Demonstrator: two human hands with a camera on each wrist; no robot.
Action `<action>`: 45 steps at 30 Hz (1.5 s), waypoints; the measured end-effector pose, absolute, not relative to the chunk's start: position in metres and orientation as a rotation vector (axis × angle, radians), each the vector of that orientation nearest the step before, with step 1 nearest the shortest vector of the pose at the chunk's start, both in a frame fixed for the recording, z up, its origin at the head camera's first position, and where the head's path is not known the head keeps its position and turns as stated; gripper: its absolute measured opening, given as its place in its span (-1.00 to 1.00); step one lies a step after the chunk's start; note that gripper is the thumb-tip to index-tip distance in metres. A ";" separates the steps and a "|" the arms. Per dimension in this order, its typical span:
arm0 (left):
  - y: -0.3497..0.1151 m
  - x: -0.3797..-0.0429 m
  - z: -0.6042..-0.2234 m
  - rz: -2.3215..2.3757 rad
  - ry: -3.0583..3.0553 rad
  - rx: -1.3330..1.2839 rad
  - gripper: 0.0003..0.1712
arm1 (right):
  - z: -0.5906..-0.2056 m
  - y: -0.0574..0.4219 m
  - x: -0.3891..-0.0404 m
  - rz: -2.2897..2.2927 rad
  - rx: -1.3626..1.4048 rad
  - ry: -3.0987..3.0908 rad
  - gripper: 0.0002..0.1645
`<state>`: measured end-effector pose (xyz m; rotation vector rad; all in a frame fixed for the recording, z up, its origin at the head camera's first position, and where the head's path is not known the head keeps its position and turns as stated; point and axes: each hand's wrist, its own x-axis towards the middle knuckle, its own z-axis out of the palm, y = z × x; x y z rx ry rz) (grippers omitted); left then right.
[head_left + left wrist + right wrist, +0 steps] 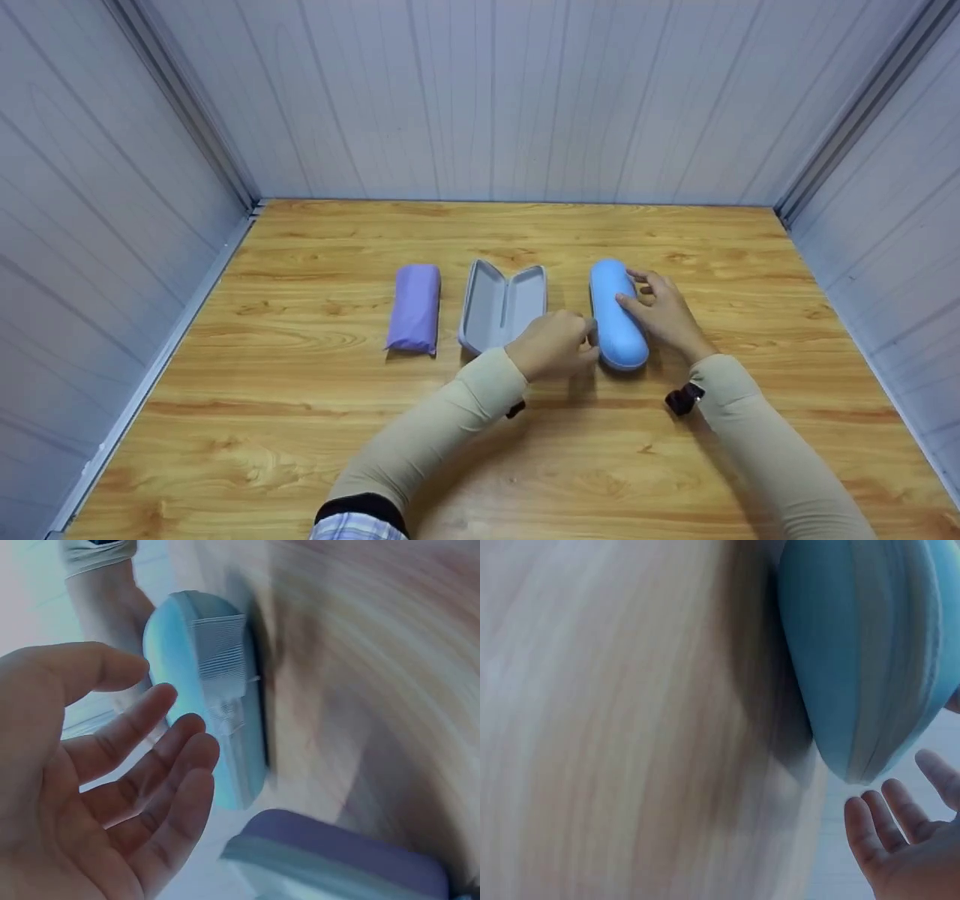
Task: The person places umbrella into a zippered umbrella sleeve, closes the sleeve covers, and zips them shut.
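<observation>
A light blue hard glasses case (616, 319), closed, lies on the table between the hands. My right hand (666, 313) is at its right side, with the thumb touching its top. The right wrist view shows that hand's fingers (901, 810) spread and loosely extended beside the case's end. Near the case's left side is my left hand (556, 346), its fingers loosely bent and holding nothing. In the left wrist view a ribbed grey patch (221, 652) shows on the blue case's side. Left of it, a grey case (525, 296) stands open, partly hidden by the left hand.
A flat purple packet (414, 307) lies on the wooden table (300, 420) left of the grey case. Pale panel walls (495, 97) enclose the table at the back and both sides.
</observation>
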<state>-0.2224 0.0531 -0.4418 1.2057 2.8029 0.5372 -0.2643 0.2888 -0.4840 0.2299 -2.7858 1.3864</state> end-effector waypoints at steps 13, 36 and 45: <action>0.009 -0.226 -0.425 0.695 2.963 1.176 -0.80 | -0.484 0.283 -0.261 1.303 0.309 -2.747 -0.49; -0.079 -0.260 -0.433 1.032 3.050 0.482 -0.65 | -0.475 0.269 -0.254 1.295 0.367 -2.673 -0.63; -0.090 -0.265 -0.449 1.101 2.952 0.305 -0.45 | -0.474 0.267 -0.253 1.309 0.378 -2.664 -0.65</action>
